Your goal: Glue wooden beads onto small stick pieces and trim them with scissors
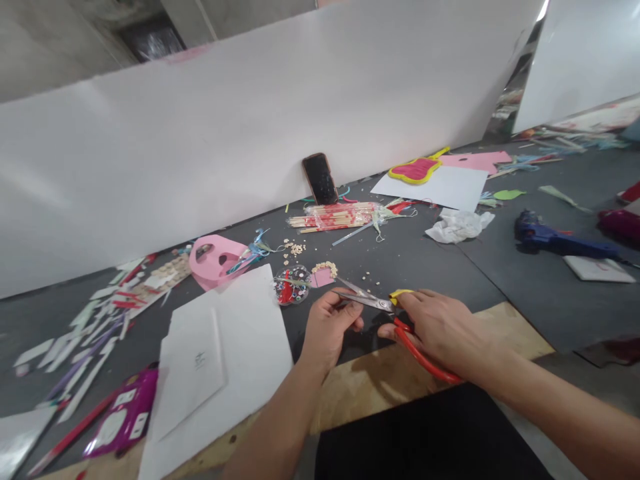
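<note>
My right hand (443, 327) is closed around scissors (425, 360) with red handles, and a small yellow piece (400, 294) shows by its index finger. The blades stand apart and point left toward my left hand (327, 327). My left fingers are pinched together at the blade tips; whatever lies between them is too small to make out. Just beyond those fingers lies a small pink square (323, 277) edged with pale little pieces. Left of it sits a round clear dish (291, 287) of mixed beads.
White sheets (235, 353) and a pink cutout (217, 259) lie to the left, near a purple case (123, 413). A phone (320, 179) leans on the white panel (250, 120) behind wrapped sticks (335, 217). At right are crumpled tissue (459, 225) and a blue glue gun (560, 239).
</note>
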The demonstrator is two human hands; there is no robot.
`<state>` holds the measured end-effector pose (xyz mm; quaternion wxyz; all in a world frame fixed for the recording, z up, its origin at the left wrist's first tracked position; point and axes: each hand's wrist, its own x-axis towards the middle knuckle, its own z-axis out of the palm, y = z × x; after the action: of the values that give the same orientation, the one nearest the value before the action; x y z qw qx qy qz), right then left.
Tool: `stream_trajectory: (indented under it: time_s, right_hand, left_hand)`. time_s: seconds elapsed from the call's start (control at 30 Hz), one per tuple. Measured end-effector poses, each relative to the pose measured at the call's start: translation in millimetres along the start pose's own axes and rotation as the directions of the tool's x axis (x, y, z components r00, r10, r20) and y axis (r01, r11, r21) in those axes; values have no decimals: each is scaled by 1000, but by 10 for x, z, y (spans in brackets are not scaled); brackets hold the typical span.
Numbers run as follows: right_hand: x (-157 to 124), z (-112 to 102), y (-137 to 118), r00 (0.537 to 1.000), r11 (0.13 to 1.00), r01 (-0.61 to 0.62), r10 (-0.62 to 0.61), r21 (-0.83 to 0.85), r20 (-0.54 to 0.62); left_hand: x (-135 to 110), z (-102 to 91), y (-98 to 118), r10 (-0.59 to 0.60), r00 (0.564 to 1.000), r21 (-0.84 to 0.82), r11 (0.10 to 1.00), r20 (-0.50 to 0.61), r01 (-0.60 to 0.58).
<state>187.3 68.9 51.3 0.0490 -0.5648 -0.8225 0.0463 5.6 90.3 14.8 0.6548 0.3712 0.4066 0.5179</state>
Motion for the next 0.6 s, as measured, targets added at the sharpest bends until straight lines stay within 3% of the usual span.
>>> stream_trajectory:
  time_s: [0.3,0.6]
  right_hand:
    - [10,33,9,997,999,21,-23,-31,-70]
    - [-24,78,52,994,997,68,-70,-29,-84]
  left_hand:
    - [-8,8,37,11,998,0,1000,-60,-11]
    - [-13,2,44,-80,997,17,997,2,80]
